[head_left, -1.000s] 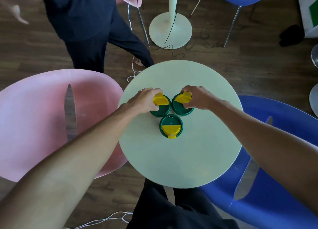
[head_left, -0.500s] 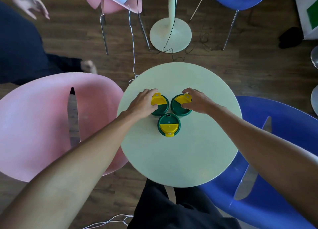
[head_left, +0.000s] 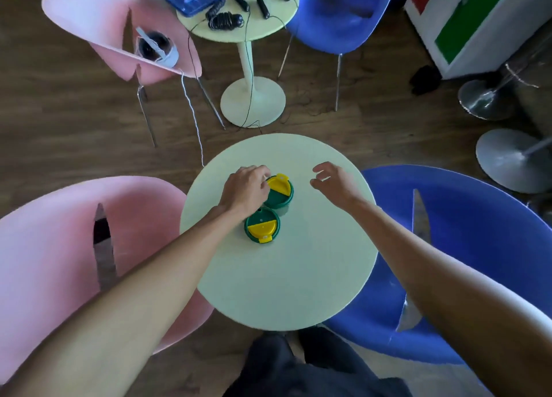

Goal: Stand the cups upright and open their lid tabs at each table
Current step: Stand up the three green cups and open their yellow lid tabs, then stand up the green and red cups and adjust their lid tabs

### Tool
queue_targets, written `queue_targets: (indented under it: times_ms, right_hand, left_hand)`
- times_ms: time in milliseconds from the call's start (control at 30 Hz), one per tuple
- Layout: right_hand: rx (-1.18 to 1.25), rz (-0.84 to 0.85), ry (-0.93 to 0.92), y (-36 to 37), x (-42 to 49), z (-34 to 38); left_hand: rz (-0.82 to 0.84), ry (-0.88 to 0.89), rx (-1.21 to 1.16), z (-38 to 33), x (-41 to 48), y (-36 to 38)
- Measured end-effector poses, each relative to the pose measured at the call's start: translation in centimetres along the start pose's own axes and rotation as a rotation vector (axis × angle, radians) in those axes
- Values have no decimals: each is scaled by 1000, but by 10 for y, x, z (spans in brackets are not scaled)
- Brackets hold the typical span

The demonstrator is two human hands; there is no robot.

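On the round pale-green table (head_left: 298, 277) stand upright cups with green lids and yellow tabs. The near cup (head_left: 262, 226) stands free, its tab pointing toward me. Just behind it, the far cup (head_left: 280, 191) also stands free, its yellow tab on the far side. My left hand (head_left: 245, 189) is curled over a third cup left of the far one and hides it completely. My right hand (head_left: 331, 180) hovers to the right of the cups, fingers apart, holding nothing.
A pink chair (head_left: 53, 247) stands close on the left and a blue chair (head_left: 466, 247) on the right. Beyond is a second round table (head_left: 254, 32) with blue gear and cables, another pink chair (head_left: 98, 20), a blue chair (head_left: 337, 17), and stool bases (head_left: 507, 161).
My right hand has let go of the far cup and moved right, fingers apart. The view tilted up, revealing the second table. The other person has left the view.
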State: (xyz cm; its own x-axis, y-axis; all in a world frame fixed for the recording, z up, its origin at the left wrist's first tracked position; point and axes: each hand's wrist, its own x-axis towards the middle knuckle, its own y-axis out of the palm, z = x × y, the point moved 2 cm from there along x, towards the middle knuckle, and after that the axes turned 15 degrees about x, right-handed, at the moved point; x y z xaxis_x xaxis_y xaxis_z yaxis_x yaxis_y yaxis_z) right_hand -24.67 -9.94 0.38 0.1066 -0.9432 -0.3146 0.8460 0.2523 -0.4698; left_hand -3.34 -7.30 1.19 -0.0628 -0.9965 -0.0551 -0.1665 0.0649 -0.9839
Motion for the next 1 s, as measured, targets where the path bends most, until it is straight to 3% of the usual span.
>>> queue_targets:
  times_ms: [267, 600, 833, 1000]
  right_hand:
    - [142, -441, 98, -94, -123, -24]
    - [330, -989, 267, -235, -348, -114]
    - [312, -1242, 339, -348, -488, -195]
    - [319, -1330, 317, -435, -564, -251]
  left_hand:
    - [37, 395, 18, -136, -4, -32]
    - [62, 908, -36, -395, -99, -54]
    - [86, 1157, -55, -589, -188, -45]
    - [78, 1224, -75, -720, -232, -34]
